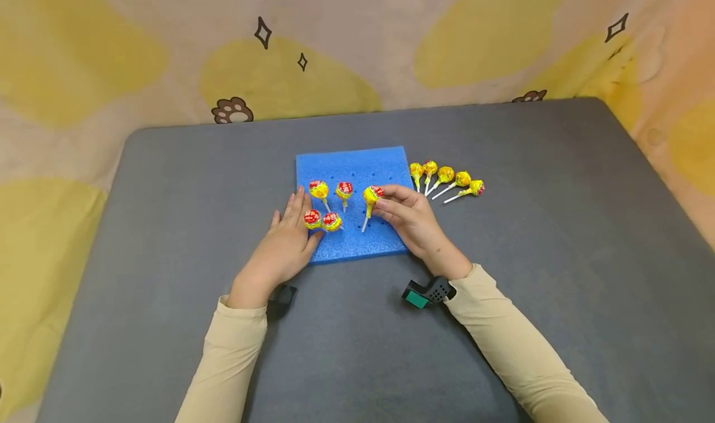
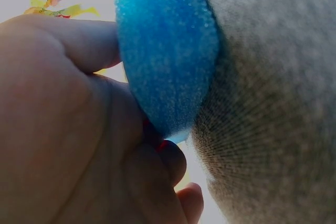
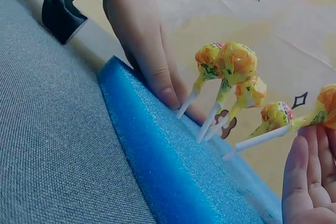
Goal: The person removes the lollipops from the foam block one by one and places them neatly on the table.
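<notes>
Over the blue foam block (image 1: pixel 357 246), your right hand (image 1: pixel 416 224) pinches one yellow lollipop (image 1: pixel 371 197), while your left hand (image 1: pixel 282 246), fingers extended, rests along the block's left edge beside four planted lollipops (image 1: pixel 344 190), five loose lollipops (image 1: pixel 445 175) lying to the right.

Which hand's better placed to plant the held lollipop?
Right, probably: the right hand pinches the lollipop over the blue foam block, while the left hand rests at the block's left edge.

"Bear" on backdrop (image 3: pixel 262 30), lollipop labels (image 1: pixel 344 188) illegible
</notes>
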Demonstrator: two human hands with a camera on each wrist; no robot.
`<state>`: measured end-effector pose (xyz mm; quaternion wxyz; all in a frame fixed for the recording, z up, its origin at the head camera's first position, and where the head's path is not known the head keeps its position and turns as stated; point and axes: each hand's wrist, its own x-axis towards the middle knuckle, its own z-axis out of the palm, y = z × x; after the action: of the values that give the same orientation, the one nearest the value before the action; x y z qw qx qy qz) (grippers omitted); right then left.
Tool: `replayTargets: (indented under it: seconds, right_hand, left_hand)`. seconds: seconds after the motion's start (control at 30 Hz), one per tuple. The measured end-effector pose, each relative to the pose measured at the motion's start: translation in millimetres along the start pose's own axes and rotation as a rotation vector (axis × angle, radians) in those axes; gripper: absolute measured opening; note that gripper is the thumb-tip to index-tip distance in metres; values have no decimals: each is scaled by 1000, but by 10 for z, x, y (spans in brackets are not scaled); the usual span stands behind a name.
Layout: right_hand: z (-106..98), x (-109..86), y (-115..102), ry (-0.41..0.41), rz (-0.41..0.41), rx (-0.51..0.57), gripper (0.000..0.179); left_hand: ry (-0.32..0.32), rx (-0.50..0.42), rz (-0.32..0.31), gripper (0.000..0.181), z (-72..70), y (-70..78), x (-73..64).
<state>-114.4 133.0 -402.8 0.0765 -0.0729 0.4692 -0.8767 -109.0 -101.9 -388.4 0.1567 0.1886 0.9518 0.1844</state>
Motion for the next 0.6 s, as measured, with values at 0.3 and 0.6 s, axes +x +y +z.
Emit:
replayTargets:
  seconds: [0.3,0.6]
  right_hand:
    - [14,-23,-149,25,-10,-23,31]
    - [-233,-126,-397,71,-164,-135,7]
  left_hand:
    - [16,-6,17,74,15,-9,-15]
    - [3,-9,16,74,-3,-10,3]
